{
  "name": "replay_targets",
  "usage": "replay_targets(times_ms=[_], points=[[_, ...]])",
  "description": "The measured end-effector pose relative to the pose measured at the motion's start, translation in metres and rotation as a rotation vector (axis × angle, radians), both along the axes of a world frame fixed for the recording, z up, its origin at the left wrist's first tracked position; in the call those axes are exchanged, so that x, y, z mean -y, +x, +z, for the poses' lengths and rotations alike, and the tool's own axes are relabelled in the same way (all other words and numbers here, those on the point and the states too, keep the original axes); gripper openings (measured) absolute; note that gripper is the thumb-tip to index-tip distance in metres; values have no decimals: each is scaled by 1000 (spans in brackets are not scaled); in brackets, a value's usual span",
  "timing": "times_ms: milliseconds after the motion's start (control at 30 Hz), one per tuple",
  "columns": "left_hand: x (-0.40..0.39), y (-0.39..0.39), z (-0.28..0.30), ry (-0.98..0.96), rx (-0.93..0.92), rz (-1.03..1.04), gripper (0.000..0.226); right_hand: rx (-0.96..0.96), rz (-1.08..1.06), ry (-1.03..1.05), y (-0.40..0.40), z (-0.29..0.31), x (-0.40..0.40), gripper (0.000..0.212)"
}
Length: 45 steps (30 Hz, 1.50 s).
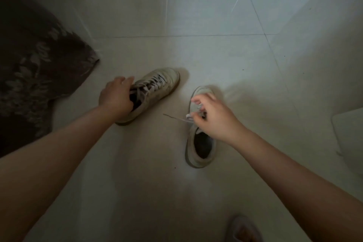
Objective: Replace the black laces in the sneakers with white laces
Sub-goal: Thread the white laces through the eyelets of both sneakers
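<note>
We're pretty far along by the look of it. The left sneaker (151, 92) already shows white laces (155, 82) crossed over its dark tongue, and our left hand (115, 98) grips its collar, fingers curled round the rim, tipping it on the floor (196, 55). Our right hand (214, 118) pinches a white lace (180, 119) at the right sneaker (200, 143), its loose end trailing left over the tiles. No black laces anywhere we can spot, so probably just tightening and tying left.

The floor is pale glossy tile in dim light, with a dark leaf-patterned fabric (35, 61) along its left edge and a foot (245, 230) at the near edge.
</note>
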<state>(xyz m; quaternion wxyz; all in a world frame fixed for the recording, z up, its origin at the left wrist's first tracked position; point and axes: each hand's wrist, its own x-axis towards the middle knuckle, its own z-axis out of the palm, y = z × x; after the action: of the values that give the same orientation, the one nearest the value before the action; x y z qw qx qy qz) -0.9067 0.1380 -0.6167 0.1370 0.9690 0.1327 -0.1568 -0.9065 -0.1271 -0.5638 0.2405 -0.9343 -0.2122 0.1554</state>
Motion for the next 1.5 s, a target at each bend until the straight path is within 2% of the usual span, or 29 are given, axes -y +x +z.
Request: replay_targets(times_ms=[33, 100, 233, 500, 667, 767, 867, 1000, 1100, 1233, 1400, 1500], points=[[-3, 1, -4, -39, -60, 21, 55, -18, 62, -14, 0, -1, -10, 34], [-1, -2, -8, -34, -68, 14, 41, -49, 143, -23, 0, -2, -29, 31], [12, -35, -8, -12, -72, -56, 27, -163, 137, 0, 6, -9, -47, 20], [4, -96, -11, -95, 19, -152, 41, -245, -75, -54, 19, -40, -75, 16], [5, -99, -13, -28, 85, -193, 41, -239, -201, -88, 13, -48, -87, 14], [10, -94, -18, 61, 128, -347, 56, -249, -180, -151, 12, -51, -81, 17], [17, -88, -23, 147, 191, -476, 69, -358, -181, -149, 16, -52, -77, 30], [19, -84, -30, 118, 342, -577, 54, -457, -143, -227, 24, -46, -73, 46], [16, -85, -30, 77, 451, -618, 38, -542, -87, -274, 25, -40, -70, 34], [14, -86, -29, 82, 485, -585, 33, -643, -149, -114, 21, -39, -69, 18], [13, -87, -29, 80, 481, -591, 33, -819, -175, 14, 24, -40, -57, 13], [14, -87, -28, 70, 489, -588, 35, -846, -212, 135, 22, -43, -51, 13]])
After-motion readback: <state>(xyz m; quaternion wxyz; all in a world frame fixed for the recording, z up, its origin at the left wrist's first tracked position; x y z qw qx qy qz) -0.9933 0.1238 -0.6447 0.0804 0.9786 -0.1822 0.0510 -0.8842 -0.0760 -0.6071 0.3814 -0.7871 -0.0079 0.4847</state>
